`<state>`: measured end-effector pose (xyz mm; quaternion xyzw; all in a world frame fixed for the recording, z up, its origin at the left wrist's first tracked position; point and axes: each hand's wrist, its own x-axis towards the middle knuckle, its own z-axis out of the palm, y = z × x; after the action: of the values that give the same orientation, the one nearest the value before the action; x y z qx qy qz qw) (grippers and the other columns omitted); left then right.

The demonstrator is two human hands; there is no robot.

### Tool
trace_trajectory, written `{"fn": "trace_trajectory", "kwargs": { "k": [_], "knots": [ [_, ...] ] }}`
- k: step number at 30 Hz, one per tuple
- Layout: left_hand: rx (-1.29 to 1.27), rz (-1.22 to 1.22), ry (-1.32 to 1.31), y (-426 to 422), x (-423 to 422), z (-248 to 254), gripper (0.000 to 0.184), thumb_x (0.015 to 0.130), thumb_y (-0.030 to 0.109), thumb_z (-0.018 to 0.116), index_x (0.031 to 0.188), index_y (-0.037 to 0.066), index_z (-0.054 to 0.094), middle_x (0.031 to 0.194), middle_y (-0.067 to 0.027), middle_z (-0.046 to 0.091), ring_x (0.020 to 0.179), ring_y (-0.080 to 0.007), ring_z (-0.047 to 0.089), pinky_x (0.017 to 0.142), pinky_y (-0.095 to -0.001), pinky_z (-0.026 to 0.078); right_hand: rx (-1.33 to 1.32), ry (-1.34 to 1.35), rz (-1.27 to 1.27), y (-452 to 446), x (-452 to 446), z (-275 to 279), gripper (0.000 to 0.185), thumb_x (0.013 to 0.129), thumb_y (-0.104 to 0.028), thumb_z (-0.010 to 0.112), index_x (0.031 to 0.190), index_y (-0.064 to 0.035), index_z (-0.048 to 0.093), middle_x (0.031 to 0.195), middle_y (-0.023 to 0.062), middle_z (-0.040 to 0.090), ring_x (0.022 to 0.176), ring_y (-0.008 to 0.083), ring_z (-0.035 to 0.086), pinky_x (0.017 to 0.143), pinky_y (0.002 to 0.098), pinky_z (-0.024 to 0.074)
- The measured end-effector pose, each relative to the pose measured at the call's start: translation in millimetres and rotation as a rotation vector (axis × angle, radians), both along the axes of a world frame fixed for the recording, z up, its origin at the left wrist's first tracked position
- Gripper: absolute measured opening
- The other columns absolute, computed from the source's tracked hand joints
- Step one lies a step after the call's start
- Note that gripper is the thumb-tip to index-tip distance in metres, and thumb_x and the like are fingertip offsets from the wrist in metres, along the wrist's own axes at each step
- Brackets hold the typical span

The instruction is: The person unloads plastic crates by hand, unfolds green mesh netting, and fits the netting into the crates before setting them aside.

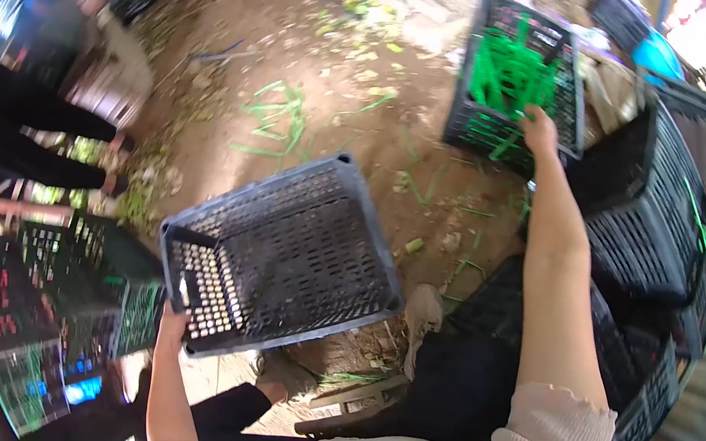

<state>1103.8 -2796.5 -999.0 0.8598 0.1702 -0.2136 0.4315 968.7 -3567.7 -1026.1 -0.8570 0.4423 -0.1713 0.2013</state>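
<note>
My left hand (pixel 173 326) is closed round the near left edge of a black plastic crate (pixel 306 232) with slotted walls, which hangs tilted in front of me, its inside bare. My right arm is stretched far forward. At its end my right hand (pixel 540 128) is closed at the near rim of another black crate (pixel 468 124), among the bright green strips (pixel 509 75) heaped in it. The fingers look wrapped on some strips, though they are small and partly hidden.
Loose green strips (pixel 281 120) and dry leaves litter the dirt floor (pixel 245 25). Stacked black crates (pixel 644 207) stand close by my right arm, more crates (pixel 45 295) at left. Another person (pixel 24 120) in dark trousers is at far left.
</note>
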Motion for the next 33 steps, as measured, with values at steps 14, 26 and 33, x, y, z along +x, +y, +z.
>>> {"fn": "trace_trajectory", "kwargs": {
  "k": [14, 26, 33],
  "knots": [
    [-1.650, -0.211, 0.707, -297, -108, 189, 0.026, 0.087, 0.028, 0.042, 0.098, 0.006, 0.052, 0.061, 0.0042, 0.043, 0.051, -0.0054, 0.040, 0.046, -0.0195, 0.036, -0.232, -0.285, 1.715, 353, -91, 275, 0.010, 0.071, -0.014, 0.049, 0.075, -0.0049, 0.047, 0.066, 0.0056, 0.046, 0.065, 0.0202, 0.052, 0.056, 0.0307, 0.0442],
    [-1.372, 0.626, -0.618, 79, -32, 266, 0.026, 0.088, 0.025, 0.037, 0.076, 0.006, 0.050, 0.047, 0.0071, 0.030, 0.039, -0.0043, 0.030, 0.037, -0.0188, 0.031, 0.048, -0.271, 1.048, 258, -191, 338, 0.009, 0.072, -0.010, 0.057, 0.074, -0.0012, 0.057, 0.068, 0.0095, 0.056, 0.063, 0.0197, 0.054, 0.057, 0.0288, 0.0418],
    [-0.921, 0.503, -1.025, 84, -95, 333, 0.024, 0.083, 0.028, 0.049, 0.094, 0.008, 0.056, 0.065, 0.0024, 0.042, 0.057, -0.0077, 0.041, 0.048, -0.0239, 0.037, -0.204, 0.120, 1.123, 266, -85, 257, 0.018, 0.070, -0.012, 0.059, 0.088, -0.0105, 0.059, 0.085, 0.0134, 0.057, 0.080, 0.0264, 0.056, 0.072, 0.0341, 0.0438]
  ]
}}
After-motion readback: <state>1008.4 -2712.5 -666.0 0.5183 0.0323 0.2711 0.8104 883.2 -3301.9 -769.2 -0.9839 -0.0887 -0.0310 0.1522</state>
